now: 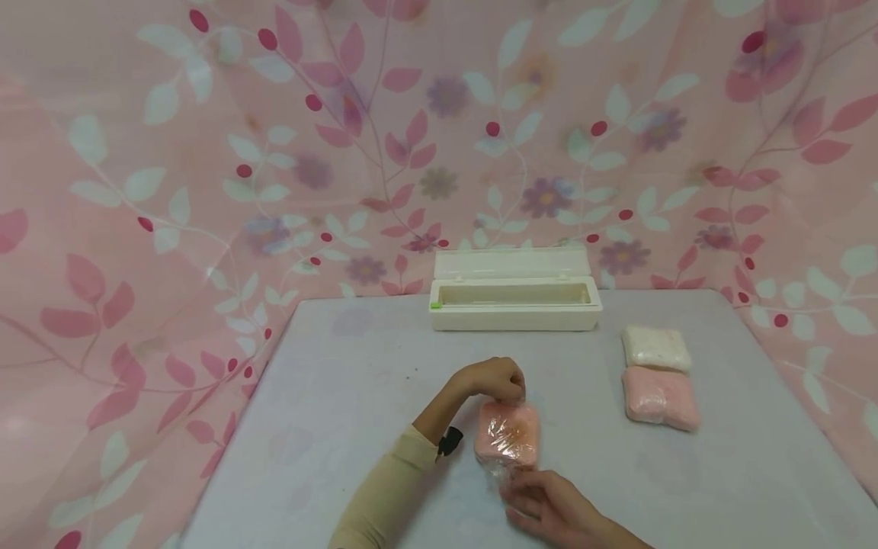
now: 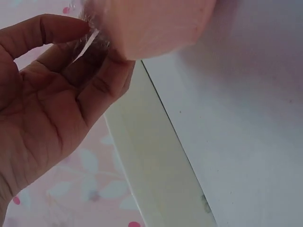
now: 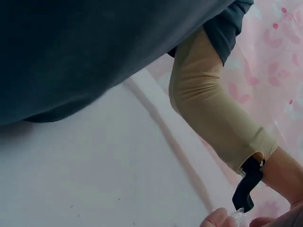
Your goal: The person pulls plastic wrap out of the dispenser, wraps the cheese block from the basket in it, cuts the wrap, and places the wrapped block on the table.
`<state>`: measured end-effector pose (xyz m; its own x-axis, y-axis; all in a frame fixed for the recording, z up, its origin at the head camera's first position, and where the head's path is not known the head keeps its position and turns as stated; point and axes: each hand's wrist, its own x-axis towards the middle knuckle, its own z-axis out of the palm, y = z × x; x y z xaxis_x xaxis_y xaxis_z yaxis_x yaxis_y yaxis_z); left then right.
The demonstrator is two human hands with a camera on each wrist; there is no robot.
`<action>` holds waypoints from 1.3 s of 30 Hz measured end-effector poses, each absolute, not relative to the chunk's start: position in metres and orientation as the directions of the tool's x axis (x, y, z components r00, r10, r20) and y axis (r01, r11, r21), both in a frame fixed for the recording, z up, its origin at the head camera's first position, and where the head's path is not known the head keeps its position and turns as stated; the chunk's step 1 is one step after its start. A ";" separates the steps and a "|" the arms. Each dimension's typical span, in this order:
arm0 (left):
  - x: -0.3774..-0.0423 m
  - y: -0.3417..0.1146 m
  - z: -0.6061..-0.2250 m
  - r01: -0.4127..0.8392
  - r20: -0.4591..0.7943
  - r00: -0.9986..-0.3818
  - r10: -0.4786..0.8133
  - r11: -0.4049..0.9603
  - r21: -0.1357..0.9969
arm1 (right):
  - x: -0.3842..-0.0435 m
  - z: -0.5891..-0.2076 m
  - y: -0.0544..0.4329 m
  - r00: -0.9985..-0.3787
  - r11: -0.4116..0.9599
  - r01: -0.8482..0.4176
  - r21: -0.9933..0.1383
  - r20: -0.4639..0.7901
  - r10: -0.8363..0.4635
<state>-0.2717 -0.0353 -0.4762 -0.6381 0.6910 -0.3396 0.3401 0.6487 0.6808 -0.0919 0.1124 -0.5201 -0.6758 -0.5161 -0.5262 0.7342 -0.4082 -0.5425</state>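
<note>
A pink, soft-looking square block (image 1: 507, 436) lies on the table under shiny clear plastic wrap (image 1: 509, 450). Reaching over its far side, my left hand (image 1: 495, 379) pinches the wrap at that edge. The left wrist view shows the thumb and fingers (image 2: 90, 80) gathered on crinkled film beside the pink block (image 2: 161, 28). At the near side, my right hand (image 1: 552, 505) pinches the loose film. A bit of clear film (image 3: 238, 216) shows between its fingertips (image 3: 215, 218) in the right wrist view, where most of that hand is out of frame.
Behind the hands stands a long white box (image 1: 514, 319) with its lid raised and a green piece at its left end. To the right, a white wrapped block (image 1: 657, 348) adjoins a pink wrapped block (image 1: 660, 396). Floral pink cloth (image 1: 439, 152) hangs around the white table (image 1: 329, 366).
</note>
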 end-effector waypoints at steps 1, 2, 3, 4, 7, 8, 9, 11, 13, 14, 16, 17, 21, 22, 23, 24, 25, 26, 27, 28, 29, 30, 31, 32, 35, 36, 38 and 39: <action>-0.272 -0.037 -0.475 0.371 -0.322 -0.624 0.712 0.632 0.681 | -0.090 -0.520 0.114 -0.676 -0.365 0.729 -0.578 -0.530 -0.511; -0.271 -0.039 -0.473 0.401 -0.303 -0.612 0.731 0.617 0.678 | -0.090 -0.520 0.116 -0.673 -0.321 0.726 -0.608 -0.534 -0.511; -0.270 -0.042 -0.471 0.426 -0.282 -0.606 0.744 0.602 0.675 | -0.089 -0.519 0.119 -0.670 -0.274 0.720 -0.637 -0.537 -0.512; -0.268 -0.046 -0.468 0.451 -0.255 -0.607 0.753 0.591 0.669 | -0.088 -0.519 0.122 -0.671 -0.227 0.708 -0.669 -0.536 -0.512; -0.258 -0.060 -0.462 0.516 -0.152 -0.662 0.734 0.593 0.618 | -0.087 -0.517 0.135 -0.654 -0.060 0.669 -0.741 -0.548 -0.522; -0.253 -0.066 -0.460 0.522 -0.124 -0.688 0.715 0.606 0.600 | -0.086 -0.516 0.139 -0.649 -0.007 0.644 -0.765 -0.542 -0.533; -0.247 -0.073 -0.458 0.527 -0.098 -0.710 0.697 0.619 0.583 | -0.085 -0.515 0.143 -0.651 0.049 0.605 -0.795 -0.529 -0.545; -0.234 -0.085 -0.454 0.544 -0.066 -0.733 0.677 0.642 0.540 | -0.083 -0.512 0.150 -0.656 0.150 0.511 -0.847 -0.496 -0.569; -0.220 -0.095 -0.449 0.572 -0.068 -0.717 0.694 0.641 0.512 | -0.082 -0.509 0.154 -0.700 0.226 0.311 -0.923 -0.383 -0.603; -0.213 -0.100 -0.448 0.603 -0.062 -0.692 0.720 0.623 0.499 | -0.084 -0.506 0.155 -0.722 0.273 0.194 -0.942 -0.325 -0.610; -0.200 -0.105 -0.450 0.670 -0.051 -0.634 0.771 0.582 0.460 | -0.088 -0.502 0.157 -0.765 0.346 -0.103 -0.933 -0.148 -0.627; -0.194 -0.106 -0.452 0.712 -0.037 -0.603 0.797 0.559 0.425 | -0.091 -0.503 0.157 -0.775 0.366 -0.266 -0.892 -0.028 -0.631; -0.174 -0.103 -0.465 0.861 0.048 -0.495 0.868 0.482 0.162 | -0.106 -0.511 0.155 -0.664 0.454 -0.734 -0.505 0.390 -0.638; -0.170 -0.101 -0.469 0.879 0.064 -0.475 0.877 0.470 0.082 | -0.110 -0.514 0.153 -0.618 0.471 -0.784 -0.404 0.443 -0.649; -0.166 -0.100 -0.473 0.890 0.077 -0.456 0.887 0.456 0.015 | -0.114 -0.518 0.152 -0.568 0.475 -0.822 -0.313 0.489 -0.662; -0.163 -0.099 -0.478 0.893 0.086 -0.442 0.893 0.447 -0.049 | -0.118 -0.520 0.150 -0.523 0.478 -0.848 -0.229 0.512 -0.682; -0.161 -0.097 -0.483 0.892 0.090 -0.435 0.896 0.442 -0.093 | -0.122 -0.522 0.148 -0.485 0.479 -0.863 -0.157 0.520 -0.703; -0.158 -0.096 -0.488 0.890 0.091 -0.428 0.899 0.437 -0.131 | -0.125 -0.524 0.146 -0.449 0.470 -0.877 -0.103 0.526 -0.722; -0.156 -0.094 -0.493 0.885 0.094 -0.426 0.900 0.436 -0.162 | -0.127 -0.525 0.144 -0.418 0.464 -0.885 -0.050 0.528 -0.739; -0.154 -0.093 -0.497 0.880 0.098 -0.425 0.900 0.436 -0.186 | -0.129 -0.526 0.142 -0.391 0.461 -0.888 0.000 0.527 -0.754; -0.152 -0.092 -0.501 0.874 0.105 -0.426 0.899 0.439 -0.209 | -0.130 -0.527 0.140 -0.370 0.459 -0.887 0.043 0.526 -0.766; -0.151 -0.090 -0.504 0.866 0.112 -0.429 0.896 0.444 -0.229 | -0.131 -0.528 0.138 -0.354 0.462 -0.882 0.088 0.523 -0.775; -0.150 -0.089 -0.507 0.859 0.121 -0.433 0.893 0.450 -0.243 | -0.132 -0.529 0.136 -0.344 0.471 -0.873 0.130 0.520 -0.782; -0.149 -0.087 -0.509 0.850 0.132 -0.436 0.890 0.456 -0.264 | -0.132 -0.530 0.134 -0.339 0.479 -0.863 0.163 0.516 -0.787; -0.148 -0.085 -0.512 0.825 0.151 -0.455 0.877 0.479 -0.300 | -0.133 -0.531 0.129 -0.348 0.505 -0.836 0.215 0.505 -0.790; -0.147 -0.084 -0.512 0.821 0.152 -0.460 0.875 0.484 -0.303 | -0.133 -0.532 0.128 -0.353 0.512 -0.829 0.223 0.502 -0.790; -0.145 -0.083 -0.512 0.817 0.153 -0.466 0.871 0.490 -0.302 | -0.133 -0.532 0.127 -0.358 0.513 -0.830 0.220 0.495 -0.792; -0.145 -0.083 -0.512 0.818 0.154 -0.468 0.870 0.492 -0.297 | -0.133 -0.533 0.127 -0.355 0.507 -0.834 0.216 0.492 -0.795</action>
<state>-0.1447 -0.0832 -0.5116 -0.4681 0.8702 0.1536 0.8180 0.4925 -0.2971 -0.1334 0.1267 -0.5329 -0.3555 -0.7949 0.4917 -0.8344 0.5070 0.2164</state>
